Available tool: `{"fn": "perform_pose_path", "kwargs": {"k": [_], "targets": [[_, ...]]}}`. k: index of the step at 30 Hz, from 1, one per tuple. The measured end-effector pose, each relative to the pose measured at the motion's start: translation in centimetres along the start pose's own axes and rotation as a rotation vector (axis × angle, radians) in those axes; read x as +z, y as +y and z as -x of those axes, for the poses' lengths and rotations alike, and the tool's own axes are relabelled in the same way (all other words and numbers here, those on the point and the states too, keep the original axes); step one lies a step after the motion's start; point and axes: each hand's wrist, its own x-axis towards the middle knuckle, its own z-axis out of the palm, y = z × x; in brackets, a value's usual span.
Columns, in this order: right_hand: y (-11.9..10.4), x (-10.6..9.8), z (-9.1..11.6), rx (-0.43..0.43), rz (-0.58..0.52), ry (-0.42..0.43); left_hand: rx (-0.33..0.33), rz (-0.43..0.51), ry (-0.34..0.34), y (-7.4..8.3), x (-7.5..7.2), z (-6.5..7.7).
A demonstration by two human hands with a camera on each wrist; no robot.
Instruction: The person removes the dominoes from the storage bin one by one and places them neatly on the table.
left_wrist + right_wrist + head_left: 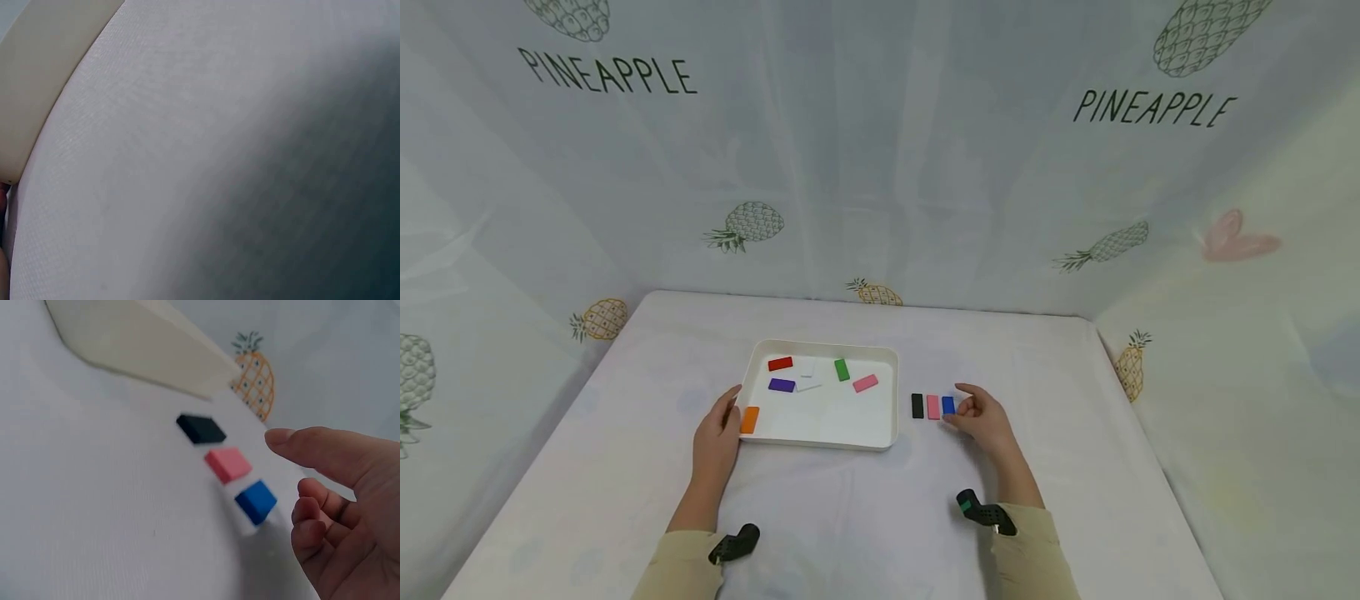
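At the left side of a shallow white tray [820, 442], my left hand [716, 440] grips the edge with its fingers along the outer wall. A bit of that hand's finger [3, 199] shows by the tray's lower edge in the left wrist view; the rest is out of frame. My right hand [983, 421] is around a small blue block [256, 501], one finger stretched out beyond it and the others loosely bent. The blue block lies on the table, with a pink block [229, 464] and a black block [201, 428] beside it in a row.
Inside the tray lie a red block [780, 363], a purple block [782, 385], an orange block [749, 420], a green block [842, 369], another pink block [866, 383] and pale white pieces [807, 372]. A pineapple-print curtain [880, 167] stands behind the white-covered table [850, 533].
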Motion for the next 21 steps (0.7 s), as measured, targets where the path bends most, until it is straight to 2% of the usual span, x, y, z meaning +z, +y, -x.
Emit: {"fn": "perform_pose_path", "kwargs": {"k": [9, 16, 19, 21], "targets": [[-3.3, 2.6, 0.8, -0.108, -0.108, -0.039, 0.009, 0.014, -0.003, 0.1, 0.0, -0.1], [-5.3, 5.8, 1.3, -0.148, -0.137, -0.119, 0.018, 0.008, -0.002, 0.0, 0.0, -0.1], [-7.1, 6.8, 2.2, -0.143, -0.12, -0.169, 0.015, 0.007, -0.005, 0.0, -0.1, -0.1], [-7.5, 7.5, 2.4, -0.148, -0.105, -0.189, 0.014, 0.002, -0.005, 0.0, -0.1, -0.1]]}}
